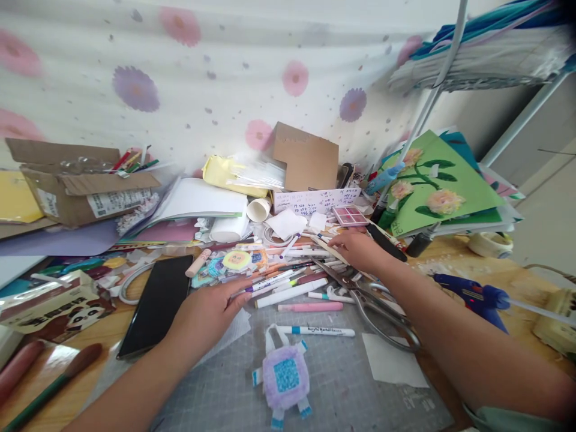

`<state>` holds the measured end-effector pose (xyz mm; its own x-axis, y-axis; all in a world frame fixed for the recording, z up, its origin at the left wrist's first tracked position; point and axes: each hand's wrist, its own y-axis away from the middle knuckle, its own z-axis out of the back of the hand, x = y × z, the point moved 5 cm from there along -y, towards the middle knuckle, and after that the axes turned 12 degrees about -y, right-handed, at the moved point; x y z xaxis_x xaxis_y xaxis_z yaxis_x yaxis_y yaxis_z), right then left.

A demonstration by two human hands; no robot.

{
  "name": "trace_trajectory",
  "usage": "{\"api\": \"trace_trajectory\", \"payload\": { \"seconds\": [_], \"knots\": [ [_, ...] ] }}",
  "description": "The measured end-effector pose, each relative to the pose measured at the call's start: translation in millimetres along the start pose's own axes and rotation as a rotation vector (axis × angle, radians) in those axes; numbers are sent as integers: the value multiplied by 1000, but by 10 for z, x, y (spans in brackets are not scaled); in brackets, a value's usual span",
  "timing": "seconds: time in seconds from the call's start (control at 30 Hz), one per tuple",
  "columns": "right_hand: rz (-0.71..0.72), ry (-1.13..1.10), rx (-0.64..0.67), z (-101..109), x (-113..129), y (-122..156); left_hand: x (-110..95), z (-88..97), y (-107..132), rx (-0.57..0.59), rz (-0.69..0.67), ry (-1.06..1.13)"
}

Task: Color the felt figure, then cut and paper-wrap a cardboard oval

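Note:
My left hand (pixel 209 315) rests at the left end of the pile of pens, thumb and fingers apart, touching the white marker with a purple band (pixel 270 281). On the pile's right side lies my right hand (pixel 357 247), fingers stretched over pale pens and sticks, their tips partly hidden. Large metal scissors (pixel 366 300) lie below it. A pink pen (pixel 310 306) and a white acrylic marker (pixel 321 331) lie in front. Nearest me, on the grey cutting mat (pixel 202 396), is a flat lilac turtle-like craft piece with a blue glitter square (pixel 285 376).
A black phone (pixel 157 306) and a panda box (pixel 63 309) lie left, near a green-handled brush (pixel 54 387). A blue glue gun (pixel 472 297) sits right. Behind stand a cardboard box (pixel 58 186), stacked paper (pixel 198 201) and a green flower picture (pixel 443 186).

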<state>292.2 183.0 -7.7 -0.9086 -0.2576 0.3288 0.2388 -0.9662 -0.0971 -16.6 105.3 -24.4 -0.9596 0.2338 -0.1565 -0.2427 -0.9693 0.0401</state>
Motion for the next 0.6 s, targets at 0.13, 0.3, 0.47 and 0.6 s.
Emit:
{"api": "trace_trajectory", "payload": {
  "seconds": [0.13, 0.3, 0.47, 0.6],
  "knots": [
    [-79, 34, 63, -70, -25, -97, 11, 68, 18, -11, 66, -30],
    [-154, 18, 80, -118, -112, -136, -13, 100, 38, -32, 58, 32],
    [-191, -47, 17, -87, -102, -109, -31, 87, 48, -62, 8, 99],
    [-172, -135, -191, 212, 56, 47, -35, 103, 60, -101, -14, 169]
  ]
}}
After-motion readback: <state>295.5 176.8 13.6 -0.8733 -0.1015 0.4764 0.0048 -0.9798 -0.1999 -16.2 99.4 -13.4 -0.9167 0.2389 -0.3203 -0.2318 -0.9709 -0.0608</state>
